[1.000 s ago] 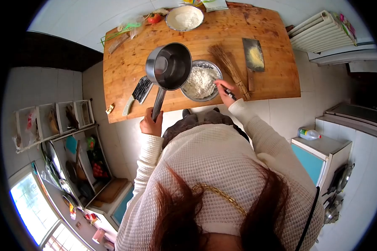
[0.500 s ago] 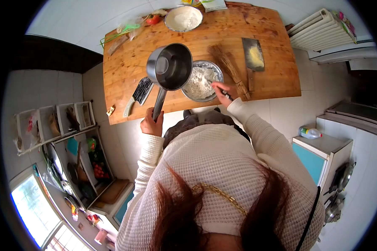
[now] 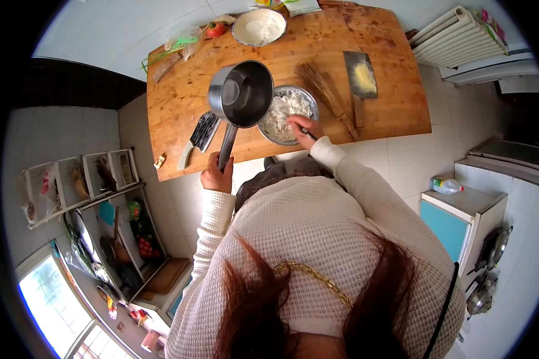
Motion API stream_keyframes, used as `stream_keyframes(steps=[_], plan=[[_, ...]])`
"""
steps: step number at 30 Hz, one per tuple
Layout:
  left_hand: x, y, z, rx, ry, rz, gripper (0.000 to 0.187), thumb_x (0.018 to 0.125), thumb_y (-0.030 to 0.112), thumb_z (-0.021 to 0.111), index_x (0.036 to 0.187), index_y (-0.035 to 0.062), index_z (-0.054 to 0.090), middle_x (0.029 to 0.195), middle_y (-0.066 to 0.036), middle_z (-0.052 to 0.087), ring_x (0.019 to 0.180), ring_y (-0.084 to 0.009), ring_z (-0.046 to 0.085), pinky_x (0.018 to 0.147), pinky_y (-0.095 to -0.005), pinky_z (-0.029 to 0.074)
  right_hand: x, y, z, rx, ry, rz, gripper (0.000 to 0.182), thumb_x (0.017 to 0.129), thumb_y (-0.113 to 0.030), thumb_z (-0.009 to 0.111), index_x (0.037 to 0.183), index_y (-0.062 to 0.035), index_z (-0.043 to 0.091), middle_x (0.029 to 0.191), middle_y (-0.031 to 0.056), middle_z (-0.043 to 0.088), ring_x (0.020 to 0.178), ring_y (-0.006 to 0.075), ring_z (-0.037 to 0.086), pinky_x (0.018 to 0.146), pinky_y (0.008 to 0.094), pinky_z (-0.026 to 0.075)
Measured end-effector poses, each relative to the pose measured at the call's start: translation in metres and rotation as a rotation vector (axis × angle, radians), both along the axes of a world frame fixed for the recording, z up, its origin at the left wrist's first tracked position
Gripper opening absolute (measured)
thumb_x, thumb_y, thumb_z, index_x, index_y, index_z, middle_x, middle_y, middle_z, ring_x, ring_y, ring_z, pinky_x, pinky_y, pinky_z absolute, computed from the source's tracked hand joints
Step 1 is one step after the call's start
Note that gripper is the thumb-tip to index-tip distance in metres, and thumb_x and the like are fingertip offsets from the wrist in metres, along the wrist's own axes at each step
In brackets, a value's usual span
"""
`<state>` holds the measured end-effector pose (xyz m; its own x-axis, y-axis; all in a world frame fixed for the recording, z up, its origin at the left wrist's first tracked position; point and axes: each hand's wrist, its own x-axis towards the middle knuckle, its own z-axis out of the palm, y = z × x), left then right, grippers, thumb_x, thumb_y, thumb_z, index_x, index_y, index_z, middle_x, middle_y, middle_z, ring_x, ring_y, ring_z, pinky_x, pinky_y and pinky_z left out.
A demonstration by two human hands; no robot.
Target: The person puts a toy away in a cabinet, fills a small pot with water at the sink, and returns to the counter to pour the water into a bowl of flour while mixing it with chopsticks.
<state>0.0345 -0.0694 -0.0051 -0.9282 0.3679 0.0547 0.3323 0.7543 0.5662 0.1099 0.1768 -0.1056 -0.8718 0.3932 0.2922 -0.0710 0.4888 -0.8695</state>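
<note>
The floury mixture (image 3: 293, 106) is being held in the metal bowl (image 3: 317, 111) near the front edge of the wooden bench (image 3: 395, 113), where the dark-handled utensil (image 3: 308, 133) is being held by the right hand (image 3: 303, 130), the grip closed around it and the utensil's far end hard to make out. By the left hand (image 3: 217, 175), its grip wrapped around the handle, the metal saucepan (image 3: 245, 93) is being held, overlapping the bowl's left side in view. Farther out, the cleaver (image 3: 202, 133), the straw brush (image 3: 324, 96) and the tomato (image 3: 215, 30) are being borne by the bench.
</note>
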Motion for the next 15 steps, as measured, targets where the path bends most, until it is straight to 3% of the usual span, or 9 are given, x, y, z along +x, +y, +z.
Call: stream_keyframes(steps=[2,4,6,8,10,12,15], plan=[[-0.001,0.000,0.000,-0.015,0.012,-0.017,0.024,0.075,0.022,0.064,0.090,0.0064,0.054,0.066,-0.013,0.060,0.058,-0.0280,0.060,0.053,-0.0342,0.047,0.005,0.012,0.000,-0.063,0.006,-0.107,0.010,0.080,-0.002,0.053,0.088,-0.0070,0.057,0.082,0.0107,0.062,0.070,0.0197,0.061,0.060,0.0258,0.046],[-0.001,0.002,0.001,-0.017,-0.032,-0.009,0.023,0.075,0.022,0.063,0.090,0.0066,0.054,0.067,-0.013,0.060,0.058,-0.0283,0.060,0.053,-0.0348,0.047,0.015,0.024,0.027,-0.052,-0.243,-0.208,0.011,0.080,-0.001,0.053,0.088,-0.0069,0.057,0.078,0.0107,0.062,0.066,0.0190,0.061,0.057,0.0265,0.046],[-0.001,0.003,0.000,-0.008,-0.023,-0.011,0.023,0.075,0.022,0.063,0.090,0.0069,0.053,0.067,-0.013,0.060,0.058,-0.0287,0.060,0.053,-0.0352,0.047,0.020,0.019,0.032,0.073,-0.178,-0.238,0.009,0.080,-0.001,0.054,0.087,-0.0069,0.056,0.077,0.0098,0.062,0.063,0.0187,0.060,0.055,0.0267,0.046],[-0.003,0.006,-0.003,0.002,-0.004,-0.020,0.023,0.075,0.021,0.063,0.090,0.0072,0.053,0.067,-0.013,0.060,0.058,-0.0291,0.060,0.053,-0.0357,0.047,0.021,0.009,0.019,0.114,0.021,-0.051,0.008,0.080,-0.002,0.054,0.086,-0.0073,0.056,0.075,0.0096,0.062,0.063,0.0194,0.060,0.055,0.0267,0.045],[-0.004,0.006,-0.005,0.011,0.030,-0.039,0.022,0.075,0.021,0.064,0.089,0.0076,0.053,0.066,-0.013,0.060,0.059,-0.0300,0.060,0.053,-0.0360,0.047,0.021,-0.001,0.018,0.079,-0.061,0.011,0.009,0.080,-0.002,0.054,0.087,-0.0077,0.056,0.073,0.0090,0.061,0.061,0.0206,0.059,0.053,0.0271,0.044],[-0.005,0.007,-0.006,0.019,0.024,-0.039,0.023,0.075,0.022,0.064,0.090,0.0078,0.053,0.066,-0.013,0.060,0.059,-0.0303,0.060,0.053,-0.0363,0.047,0.021,-0.004,0.020,0.178,0.065,0.061,0.010,0.080,-0.002,0.053,0.088,-0.0084,0.056,0.069,0.0072,0.059,0.057,0.0195,0.055,0.051,0.0273,0.042],[-0.005,0.009,-0.007,0.017,0.028,-0.039,0.023,0.075,0.022,0.063,0.090,0.0080,0.053,0.066,-0.013,0.060,0.059,-0.0308,0.060,0.053,-0.0368,0.047,0.029,0.010,0.019,0.042,-0.115,0.051,0.011,0.080,-0.001,0.053,0.087,-0.0090,0.057,0.067,0.0043,0.058,0.053,0.0176,0.051,0.050,0.0267,0.041]])
